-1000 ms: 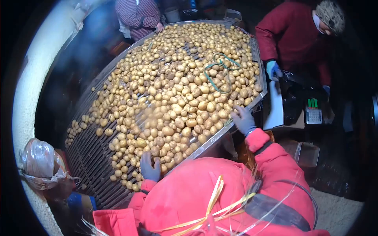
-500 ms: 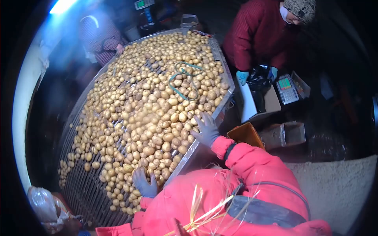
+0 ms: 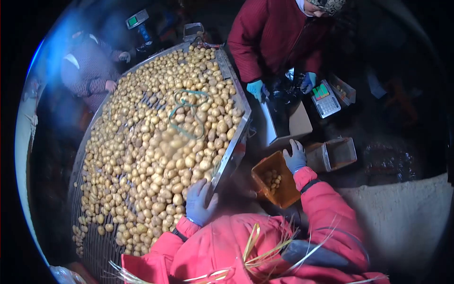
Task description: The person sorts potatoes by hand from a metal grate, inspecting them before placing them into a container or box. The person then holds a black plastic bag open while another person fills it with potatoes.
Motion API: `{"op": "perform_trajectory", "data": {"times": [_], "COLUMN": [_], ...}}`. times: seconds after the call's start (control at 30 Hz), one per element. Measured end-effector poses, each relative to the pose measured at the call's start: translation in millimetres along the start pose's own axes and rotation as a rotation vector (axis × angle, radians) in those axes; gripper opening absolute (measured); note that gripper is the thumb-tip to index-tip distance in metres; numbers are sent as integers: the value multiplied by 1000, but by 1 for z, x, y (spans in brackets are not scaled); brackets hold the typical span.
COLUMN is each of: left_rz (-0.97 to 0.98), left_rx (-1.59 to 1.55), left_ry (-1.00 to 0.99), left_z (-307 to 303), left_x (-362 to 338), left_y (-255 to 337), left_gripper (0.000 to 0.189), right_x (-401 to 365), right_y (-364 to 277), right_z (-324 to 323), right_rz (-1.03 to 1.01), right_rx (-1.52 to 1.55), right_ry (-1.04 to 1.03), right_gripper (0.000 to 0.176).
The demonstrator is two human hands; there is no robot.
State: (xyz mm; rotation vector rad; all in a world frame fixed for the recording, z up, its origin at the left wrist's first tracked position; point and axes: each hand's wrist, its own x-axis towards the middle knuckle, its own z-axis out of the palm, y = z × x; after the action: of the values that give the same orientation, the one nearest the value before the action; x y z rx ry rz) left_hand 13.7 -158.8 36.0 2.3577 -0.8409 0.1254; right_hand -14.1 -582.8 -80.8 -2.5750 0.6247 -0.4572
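Note:
Potatoes (image 3: 156, 156) cover a large slatted sorting table in the head view. My left hand (image 3: 199, 202), in a grey-blue glove, is at the table's near right edge beside the potatoes, fingers apart and nothing seen in it. My right hand (image 3: 295, 157), gloved alike, has its fingers stretched out over the back right rim of an orange crate (image 3: 280, 201); contact with the rim cannot be made out. Small potatoes (image 3: 272, 180) lie at the bottom of that crate. A green cord (image 3: 176, 124) rests in loops on the potato heap.
A co-worker (image 3: 279, 40) in dark red holds a black bag (image 3: 286, 90) over a cardboard box (image 3: 299, 124). Beside it are a digital scale (image 3: 326, 105) and a pale bin (image 3: 341, 154). Another person (image 3: 87, 71) stands at the table's far left. The table's metal rim (image 3: 232, 139) runs between me and the box.
My right hand has left the potatoes and moved right to the orange crate. My left hand has shifted right along the table edge. The camera view has turned to the right.

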Motion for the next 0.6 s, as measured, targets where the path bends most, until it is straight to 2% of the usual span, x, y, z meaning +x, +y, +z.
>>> {"op": "perform_trajectory", "data": {"times": [0.07,0.1,0.23,0.27,0.33,0.37,0.4,0.47,0.5,0.57,0.6], "left_rz": [21,28,77,106,98,146,197,195,235,350,391], "left_rx": [7,-6,-46,-56,-34,-63,-93,-73,-112,-136,-123], "left_ry": [-28,-58,-186,-204,-232,-237,-241,-280,-306,-323,-338], "left_z": [15,21,43,49,57,62,68,79,88,117,130], "left_x": [27,39,92,104,126,136,147,177,194,221,238], "left_y": [2,3,21,27,36,37,38,51,56,56,62], "left_gripper": [49,48,46,46,44,44,43,42,42,42,41], "right_x": [41,65,149,166,198,211,225,252,264,287,298], "right_y": [14,23,25,25,27,32,37,52,60,79,92], "right_z": [5,10,-1,-10,-17,-12,-7,3,10,28,32], "right_rz": [144,156,-39,-34,-255,-274,-272,-349,-346,-515,-513], "right_rx": [-149,-159,-384,-377,-455,-485,-478,-636,-635,-608,-608], "right_ry": [-66,-76,141,129,31,-54,-61,-210,-207,-43,-41], "right_gripper": [68,76,88,88,94,96,96,96,96,67,67]}}
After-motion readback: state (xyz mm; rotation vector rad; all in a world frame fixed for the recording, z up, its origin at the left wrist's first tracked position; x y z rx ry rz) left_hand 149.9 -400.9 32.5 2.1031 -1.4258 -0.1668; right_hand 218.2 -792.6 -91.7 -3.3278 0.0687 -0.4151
